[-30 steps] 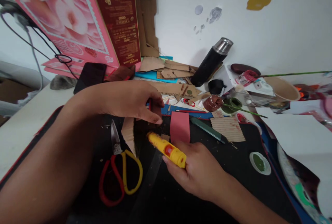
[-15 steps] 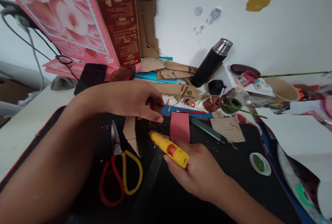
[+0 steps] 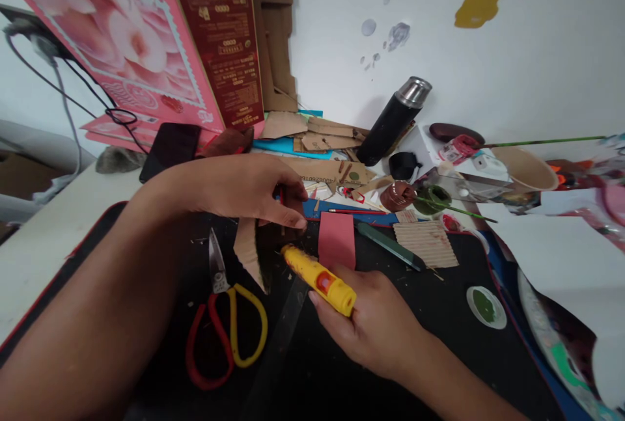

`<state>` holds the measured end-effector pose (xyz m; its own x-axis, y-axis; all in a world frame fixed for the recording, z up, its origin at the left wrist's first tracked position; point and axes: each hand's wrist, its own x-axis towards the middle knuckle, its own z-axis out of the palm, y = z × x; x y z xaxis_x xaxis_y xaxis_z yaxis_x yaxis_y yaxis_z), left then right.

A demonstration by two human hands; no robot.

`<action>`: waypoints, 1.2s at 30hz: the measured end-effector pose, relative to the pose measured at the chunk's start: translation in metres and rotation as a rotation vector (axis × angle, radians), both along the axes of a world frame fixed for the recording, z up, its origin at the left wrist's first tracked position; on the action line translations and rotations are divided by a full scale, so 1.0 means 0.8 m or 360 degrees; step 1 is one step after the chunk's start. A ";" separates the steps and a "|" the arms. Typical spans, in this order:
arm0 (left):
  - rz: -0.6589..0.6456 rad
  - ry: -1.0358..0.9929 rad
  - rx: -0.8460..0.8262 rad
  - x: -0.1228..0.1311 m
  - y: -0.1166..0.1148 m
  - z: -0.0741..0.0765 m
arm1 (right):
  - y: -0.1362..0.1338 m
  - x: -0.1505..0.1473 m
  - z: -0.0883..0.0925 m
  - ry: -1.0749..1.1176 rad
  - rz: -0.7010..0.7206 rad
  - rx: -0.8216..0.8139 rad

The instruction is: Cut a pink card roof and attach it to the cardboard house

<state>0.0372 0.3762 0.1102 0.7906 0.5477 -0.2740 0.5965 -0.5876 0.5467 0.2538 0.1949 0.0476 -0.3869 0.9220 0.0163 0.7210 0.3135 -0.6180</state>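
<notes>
My right hand (image 3: 378,323) is wrapped round a yellow hot glue gun (image 3: 315,274), whose nozzle end points up and left. My left hand (image 3: 258,190) arches over a piece of cardboard (image 3: 247,248) with a dark brown part beside it. Its thumb and bent fingers close on that piece, though the palm hides most of the grip. The glue gun's tip is just below the left thumb. Scissors (image 3: 222,284) with one red and one yellow handle lie spread to the left. Behind the glue gun lies a pink paper rectangle (image 3: 336,239).
On the black mat (image 3: 312,375) lie a dark green cutter (image 3: 390,245), corrugated cardboard (image 3: 427,243) and a lid of green paint (image 3: 486,307). Behind stand a black flask (image 3: 390,125), paint jars (image 3: 398,196) and a pink box (image 3: 122,37). A phone (image 3: 170,148) lies at left.
The view has shifted slightly. Both hands, the glue gun and the cardboard keep nearly the same places relative to each other.
</notes>
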 end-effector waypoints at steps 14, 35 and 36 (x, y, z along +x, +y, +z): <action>0.0008 -0.0015 -0.0019 -0.002 0.004 -0.005 | -0.005 0.002 -0.003 0.0061 -0.0055 -0.0026; 0.0038 -0.0009 -0.0076 -0.002 0.004 -0.003 | -0.009 0.007 -0.005 0.0098 -0.0151 -0.0003; 0.0041 -0.0011 -0.0082 -0.002 0.004 -0.003 | -0.009 0.006 -0.005 0.0094 -0.0153 -0.0002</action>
